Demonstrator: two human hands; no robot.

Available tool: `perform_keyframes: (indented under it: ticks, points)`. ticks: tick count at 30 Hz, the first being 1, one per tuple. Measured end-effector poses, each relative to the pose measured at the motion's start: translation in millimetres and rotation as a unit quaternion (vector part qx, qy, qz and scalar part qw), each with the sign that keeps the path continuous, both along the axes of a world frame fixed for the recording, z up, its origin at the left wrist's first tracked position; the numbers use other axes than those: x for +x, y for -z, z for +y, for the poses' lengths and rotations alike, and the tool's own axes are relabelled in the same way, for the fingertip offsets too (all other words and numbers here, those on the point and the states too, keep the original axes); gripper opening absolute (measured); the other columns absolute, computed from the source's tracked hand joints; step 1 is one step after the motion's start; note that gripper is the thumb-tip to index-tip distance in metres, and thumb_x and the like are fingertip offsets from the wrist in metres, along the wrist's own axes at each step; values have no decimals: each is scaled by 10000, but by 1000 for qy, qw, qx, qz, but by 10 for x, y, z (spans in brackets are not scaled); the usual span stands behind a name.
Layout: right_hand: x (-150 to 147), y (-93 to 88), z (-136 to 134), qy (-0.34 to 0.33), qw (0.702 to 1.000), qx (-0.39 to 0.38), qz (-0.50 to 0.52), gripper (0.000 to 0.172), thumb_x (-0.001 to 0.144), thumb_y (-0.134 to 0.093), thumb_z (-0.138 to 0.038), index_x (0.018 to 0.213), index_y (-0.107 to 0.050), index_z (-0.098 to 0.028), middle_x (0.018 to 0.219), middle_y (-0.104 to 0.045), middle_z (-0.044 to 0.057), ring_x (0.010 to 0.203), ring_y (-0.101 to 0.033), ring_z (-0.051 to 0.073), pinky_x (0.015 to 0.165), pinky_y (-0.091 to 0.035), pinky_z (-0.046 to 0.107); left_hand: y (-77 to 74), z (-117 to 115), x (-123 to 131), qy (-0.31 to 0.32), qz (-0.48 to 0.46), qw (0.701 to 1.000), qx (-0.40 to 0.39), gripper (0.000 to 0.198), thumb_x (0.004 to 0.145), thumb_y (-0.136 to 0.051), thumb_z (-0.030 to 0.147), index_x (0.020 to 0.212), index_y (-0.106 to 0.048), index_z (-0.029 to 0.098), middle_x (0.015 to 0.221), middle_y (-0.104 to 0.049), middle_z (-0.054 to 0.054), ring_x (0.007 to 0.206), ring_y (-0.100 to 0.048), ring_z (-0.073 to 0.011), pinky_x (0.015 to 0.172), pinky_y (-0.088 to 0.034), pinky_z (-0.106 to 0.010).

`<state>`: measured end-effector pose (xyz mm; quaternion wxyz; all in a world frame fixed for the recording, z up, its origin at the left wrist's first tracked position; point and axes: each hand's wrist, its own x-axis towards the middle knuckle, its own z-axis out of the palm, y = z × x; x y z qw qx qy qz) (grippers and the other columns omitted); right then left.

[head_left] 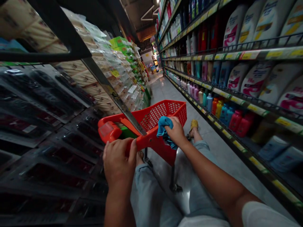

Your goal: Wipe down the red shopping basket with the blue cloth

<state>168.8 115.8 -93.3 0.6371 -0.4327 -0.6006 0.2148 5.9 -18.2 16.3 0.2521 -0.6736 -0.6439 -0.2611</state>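
- 7 o'clock: left hand [120,157] curled over handle [142,142] of red cart [163,152].
- Centre: cart, likely stiff, free-rolling; hold by handle.
- 4 o'clock: blue cloth [163,123] bunched in right hand [176,130]; probably soft, light, graspable anywhere.

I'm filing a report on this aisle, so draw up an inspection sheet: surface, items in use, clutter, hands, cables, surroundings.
Surface: smooth gray floor, shiny in places.
Job's things: red shopping cart with perforated walls; crumpled blue cloth.
Clutter: green item inside the cart, too hidden to identify; metal post slanting down toward the cart's rim.
Hands: left hand grips the cart's near edge; right hand holds the cloth.
Cables: nothing seen.
Surroundings: shelves of bottles on the right; stacked wrapped packs on the left.
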Motion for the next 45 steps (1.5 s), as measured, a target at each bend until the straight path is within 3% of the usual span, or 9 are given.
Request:
perform_keyframes:
  ticks: [5, 12, 17, 23, 26, 32, 36, 41, 45]
  points:
    - [-79, -58, -20, -125, 982, 132, -44, 358, 757, -583, -154, 1104, -652, -207, 1160, -647, 75, 1124, -609, 223, 1049, -481, 383, -83, 65, 34, -24, 99, 994, -46, 319, 950, -545, 451, 983, -733, 196, 817, -729, -55, 832, -674, -272, 911, -467, -435]
    - [-229, 272, 119, 96, 994, -13, 60, 351, 779, -508, -158, 1124, -574, -172, 1170, -563, 139, 1124, -569, 270, 1056, -459, 465, -81, 134, 21, -27, 142, 989, -32, 287, 945, -566, 454, 975, -725, 218, 789, -729, -33, 788, -684, -254, 794, -455, -383]
    - [-503, 395, -237, 4, 995, 94, 23, 425, 790, -515, -121, 1204, -525, -217, 1258, -531, 115, 1232, -530, 241, 1111, -436, 418, -141, 175, -21, -49, 173, 982, -54, 286, 928, -588, 457, 923, -724, 206, 697, -697, -35, 708, -676, -265, 668, -447, -374]
    - [-448, 690, -132, 71, 995, -69, 22, 412, 784, -478, -107, 1185, -547, -172, 1207, -535, 151, 1182, -539, 286, 1071, -459, 498, -122, 78, -25, 98, 32, 993, 49, 174, 939, -602, 326, 945, -715, 195, 974, -732, -51, 899, -689, -190, 825, -524, -318]
    - [-519, 656, -152, -6, 1000, -23, -7, 436, 799, -518, -131, 1229, -534, -199, 1233, -537, 116, 1177, -545, 254, 1073, -466, 440, -148, 186, 147, 172, 32, 984, 34, 177, 969, -555, 295, 992, -705, 203, 1084, -722, -50, 1023, -669, -152, 942, -513, -277]
    - [-580, 862, -234, -2, 995, -96, -13, 480, 780, -501, -62, 1236, -547, -204, 1330, -487, 116, 1280, -492, 253, 1130, -416, 448, -99, 887, 429, 5, 199, 951, -238, 344, 985, -402, 232, 1162, -680, 134, 1066, -744, -154, 1033, -705, -277, 872, -549, -382]
    - [-756, 1021, -358, 13, 981, -194, -15, 464, 779, -481, -47, 1227, -552, -145, 1232, -524, 169, 1121, -599, 289, 988, -517, 498, 31, 1110, 331, -24, 223, 935, -274, 356, 964, -369, 230, 1019, -708, 135, 918, -745, -156, 865, -733, -284, 716, -530, -348]
    - [-1037, 913, -439, -77, 991, -101, -39, 585, 780, -560, -80, 1350, -490, -193, 1432, -442, 153, 1322, -499, 271, 1102, -455, 437, 72, 1086, 191, -36, 242, 929, -276, 411, 976, -313, 268, 1100, -688, 154, 977, -734, -159, 929, -720, -284, 732, -505, -340]
    - [-998, 1270, -548, -98, 979, -180, -18, 590, 704, -580, -22, 1263, -545, -207, 1404, -479, 133, 1321, -518, 260, 1120, -443, 417, 85, 1069, 151, -52, 249, 925, -282, 449, 994, -278, 316, 1121, -687, 180, 997, -737, -144, 929, -720, -274, 727, -492, -328]
